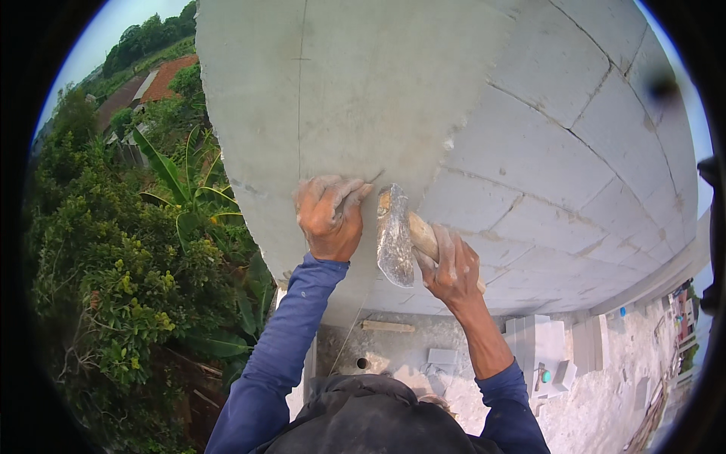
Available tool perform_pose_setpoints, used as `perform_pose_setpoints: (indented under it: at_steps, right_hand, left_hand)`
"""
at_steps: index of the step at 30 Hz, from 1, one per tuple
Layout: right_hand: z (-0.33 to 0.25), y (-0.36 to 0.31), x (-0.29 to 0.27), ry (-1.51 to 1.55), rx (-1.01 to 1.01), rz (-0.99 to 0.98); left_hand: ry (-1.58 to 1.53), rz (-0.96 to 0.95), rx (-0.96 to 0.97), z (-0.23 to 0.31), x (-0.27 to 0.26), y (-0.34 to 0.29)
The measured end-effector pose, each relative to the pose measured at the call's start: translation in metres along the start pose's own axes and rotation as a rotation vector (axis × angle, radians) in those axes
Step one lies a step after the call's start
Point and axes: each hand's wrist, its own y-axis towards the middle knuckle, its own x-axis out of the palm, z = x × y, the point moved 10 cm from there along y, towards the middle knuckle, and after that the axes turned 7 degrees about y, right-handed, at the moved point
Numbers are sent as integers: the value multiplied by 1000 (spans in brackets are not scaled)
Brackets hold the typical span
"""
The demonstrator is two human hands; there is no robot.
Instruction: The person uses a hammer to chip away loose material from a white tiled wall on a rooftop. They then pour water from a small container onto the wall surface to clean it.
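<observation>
Hatchet-like hammer (397, 238) up in front of the wall, right of the left hand (329, 216), its metal head apart from the plaster (378, 91). Right hand (454, 268) wrapped round the pale wooden handle (423, 236), close behind the head, a little of the butt showing past the fingers. Left hand curled against the plaster, thumb and forefinger pinching what looks like a thin nail (376, 176); too small and dark at this range to be sure of its shape or how deep it sits.

Handling, by judgement: hammer head-heavy, stiff throughout, hardly fragile. Broad metal face crusted pale, so rough rather than slick; dust on both hands may dry the grip but could let smooth wood slide. Handle the only sensible hold: near the head for short, controlled taps, farther back for more swing. Keep fingers off the flared edge, which may be sharp.

Nail likely light and stiff, apt to bend or skip if struck askew; best held low on its shank, fingertips clear of the top. Plaster firm but probably brittle along its ragged edge, where bare grey blocks (544, 151) begin on the right
</observation>
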Motion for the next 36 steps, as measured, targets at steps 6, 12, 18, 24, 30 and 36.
perform_pose_setpoints:
  at_steps: [6, 12, 18, 24, 30, 36]
  right_hand:
    - [-10, 17, -2, 11, -129, 65]
    - [-10, 24, -1, 9, -114, 47]
    - [-8, 26, 1, -88, -62, -17]
    - [-4, 23, 10, -100, 2, -114]
    - [-10, 23, 1, -7, -83, 18]
    - [-4, 28, -3, -31, -66, 42]
  left_hand:
    - [-24, 21, 58, 1, -4, 2]
    - [-30, 24, 42, -3, -3, 0]
    - [-70, 29, 22, -6, -4, 0]
    - [-64, 20, 24, -6, -4, -1]
    - [-26, 20, 39, -2, -5, 1]
    - [-45, -10, -8, -1, -5, 4]
